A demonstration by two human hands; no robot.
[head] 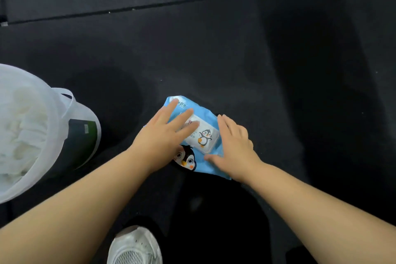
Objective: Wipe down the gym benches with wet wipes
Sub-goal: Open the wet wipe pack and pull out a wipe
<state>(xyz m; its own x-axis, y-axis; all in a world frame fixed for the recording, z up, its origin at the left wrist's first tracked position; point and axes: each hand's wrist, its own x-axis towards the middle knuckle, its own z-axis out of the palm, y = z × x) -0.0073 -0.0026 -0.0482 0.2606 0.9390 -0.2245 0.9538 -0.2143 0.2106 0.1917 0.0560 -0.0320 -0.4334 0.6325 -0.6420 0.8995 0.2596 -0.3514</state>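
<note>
The head view looks straight down at a dark rubber floor (pixel 214 49), where a light blue pack of wet wipes (pixel 205 135) lies flat near the middle of the picture. Every place below is given from this pack.

On the pack's top face sits a white flip lid (pixel 203 135) printed with a small cartoon penguin. A larger penguin face (pixel 186 158) is printed on the blue wrapper at the pack's near end. There is red writing on the lid beside the fingers and small white writing at the pack's far end, but both are too blurred and partly covered to read.

The left hand (pixel 162 133) lies flat on the left half of the pack, fingers straight and spread, their tips reaching onto the lid. The right hand (pixel 233 146) rests along the pack's right edge, fingers extended and relaxed, thumb lying across the near blue part of the wrapper. Neither hand curls round anything; both are open and touching the pack.

Well to the left of the pack stands a white bin (pixel 53 135) lined with a translucent bag and holding crumpled white wipes (pixel 23 122). Its dark side panel bears a small pale label (pixel 86 128), too small to read.

Nearer the person than the pack, at the bottom edge, a white mesh sneaker (pixel 135 246) rests on the floor. A seam (pixel 171 3) between floor mats runs across the picture beyond the pack's far end.
</note>
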